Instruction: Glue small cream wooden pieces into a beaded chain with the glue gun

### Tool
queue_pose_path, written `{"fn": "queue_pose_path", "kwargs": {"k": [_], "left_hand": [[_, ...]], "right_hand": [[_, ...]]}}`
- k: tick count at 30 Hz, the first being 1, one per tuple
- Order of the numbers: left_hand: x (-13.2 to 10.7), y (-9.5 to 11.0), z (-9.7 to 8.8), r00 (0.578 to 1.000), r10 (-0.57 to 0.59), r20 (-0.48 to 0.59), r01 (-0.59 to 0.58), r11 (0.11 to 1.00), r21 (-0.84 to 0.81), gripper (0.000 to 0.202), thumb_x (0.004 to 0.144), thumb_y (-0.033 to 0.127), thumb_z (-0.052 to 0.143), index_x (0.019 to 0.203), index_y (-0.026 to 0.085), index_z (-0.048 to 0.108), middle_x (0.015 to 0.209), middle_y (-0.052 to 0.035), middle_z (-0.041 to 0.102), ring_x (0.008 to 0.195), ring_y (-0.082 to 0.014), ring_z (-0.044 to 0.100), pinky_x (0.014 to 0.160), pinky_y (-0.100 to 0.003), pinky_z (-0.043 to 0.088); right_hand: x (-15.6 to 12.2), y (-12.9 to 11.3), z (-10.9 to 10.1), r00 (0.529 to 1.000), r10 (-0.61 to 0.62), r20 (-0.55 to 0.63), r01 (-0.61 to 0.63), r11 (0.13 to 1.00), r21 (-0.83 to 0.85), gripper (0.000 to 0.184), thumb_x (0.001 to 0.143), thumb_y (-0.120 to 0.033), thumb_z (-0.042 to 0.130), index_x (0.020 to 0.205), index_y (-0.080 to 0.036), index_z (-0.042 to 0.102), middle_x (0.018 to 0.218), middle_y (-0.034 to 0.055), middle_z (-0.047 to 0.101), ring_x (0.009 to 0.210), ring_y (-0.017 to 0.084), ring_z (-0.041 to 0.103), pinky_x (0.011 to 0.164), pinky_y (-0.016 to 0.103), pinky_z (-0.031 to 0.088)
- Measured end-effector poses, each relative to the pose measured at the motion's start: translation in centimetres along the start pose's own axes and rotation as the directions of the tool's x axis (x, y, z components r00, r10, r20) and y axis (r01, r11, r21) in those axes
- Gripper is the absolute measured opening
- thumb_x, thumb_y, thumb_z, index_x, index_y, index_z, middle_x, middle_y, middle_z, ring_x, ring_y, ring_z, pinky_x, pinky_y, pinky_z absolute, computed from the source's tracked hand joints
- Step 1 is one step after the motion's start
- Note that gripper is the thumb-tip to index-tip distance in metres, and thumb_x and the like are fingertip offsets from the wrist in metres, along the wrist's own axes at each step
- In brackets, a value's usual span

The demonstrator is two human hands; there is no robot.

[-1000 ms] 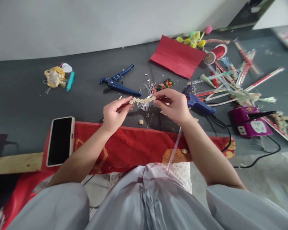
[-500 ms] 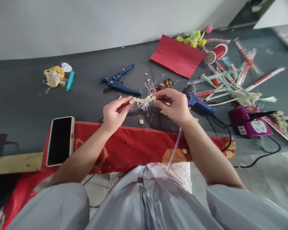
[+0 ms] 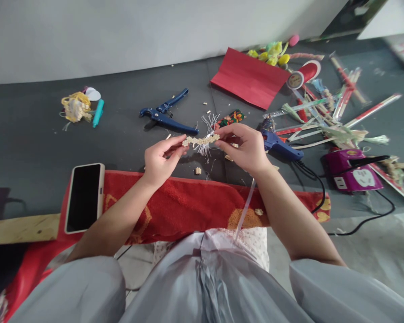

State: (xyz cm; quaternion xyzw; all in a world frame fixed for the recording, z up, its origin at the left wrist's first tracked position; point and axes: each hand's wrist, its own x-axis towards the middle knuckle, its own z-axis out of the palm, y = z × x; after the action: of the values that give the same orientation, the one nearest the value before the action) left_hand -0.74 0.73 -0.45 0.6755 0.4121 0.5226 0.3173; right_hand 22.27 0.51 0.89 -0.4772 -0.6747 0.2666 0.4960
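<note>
A narrow cream strip of small flower-like pieces [image 3: 202, 140] is stretched between my two hands above the grey table. Its left end is pinched by the fingertips of my left hand [image 3: 163, 159]. At the other end, the thumb and fingers of my right hand [image 3: 244, 146] close on it. White threads [image 3: 210, 122] fan out on the table behind the strip. Just beyond lie a blue pipe cutter [image 3: 168, 114] and a dark floral-patterned piece [image 3: 231, 118]. A small cream cluster [image 3: 198, 171] rests on the table below the strip.
Right of my right hand are a blue glue gun [image 3: 283, 146], a purple power socket block [image 3: 353, 170] with cables, and loose straws and tassels. Red paper [image 3: 251, 78] and a red thread spool [image 3: 303, 74] lie behind. A phone [image 3: 85, 198] and red towel [image 3: 188, 202] line the front edge.
</note>
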Motion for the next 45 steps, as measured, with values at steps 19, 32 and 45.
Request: {"fn": "queue_pose_path", "kwargs": {"k": [19,32,45], "left_hand": [[-0.1,-0.1,-0.1,1.0,-0.003,0.014,0.003,1.0,-0.004,0.022,0.085,0.033,0.073,0.101,0.019,0.076,0.096,-0.0048,0.08,0.077,-0.0158,0.078,0.072,-0.023,0.068],[-0.2,-0.1,-0.1,0.999,-0.032,0.013,0.031,0.999,0.009,0.023,0.084,0.033,0.073,0.102,0.018,0.076,0.096,-0.0047,0.08,0.077,-0.0154,0.078,0.071,-0.023,0.067],[1.6,1.1,-2.0,0.948,0.083,0.306,-0.189,0.923,0.334,0.011,0.079,0.025,0.07,0.085,0.016,0.073,0.084,-0.0017,0.074,0.062,-0.0085,0.06,0.066,-0.024,0.053]], "right_hand": [[0.0,0.0,-0.2,1.0,-0.001,0.028,0.001,1.0,-0.002,0.013,0.079,-0.027,0.073,0.089,-0.021,0.075,0.083,0.0031,0.073,0.075,0.015,0.068,0.071,0.03,0.062],[0.0,-0.2,-0.2,0.999,-0.001,0.041,0.001,1.0,0.002,0.013,0.08,-0.026,0.072,0.091,-0.02,0.074,0.082,0.0027,0.072,0.074,0.015,0.067,0.069,0.029,0.06],[0.3,-0.4,-1.7,0.951,0.026,0.308,0.045,0.975,-0.219,0.013,0.076,-0.026,0.071,0.085,-0.017,0.075,0.067,-0.0006,0.058,0.061,0.011,0.05,0.062,0.027,0.041]]}}
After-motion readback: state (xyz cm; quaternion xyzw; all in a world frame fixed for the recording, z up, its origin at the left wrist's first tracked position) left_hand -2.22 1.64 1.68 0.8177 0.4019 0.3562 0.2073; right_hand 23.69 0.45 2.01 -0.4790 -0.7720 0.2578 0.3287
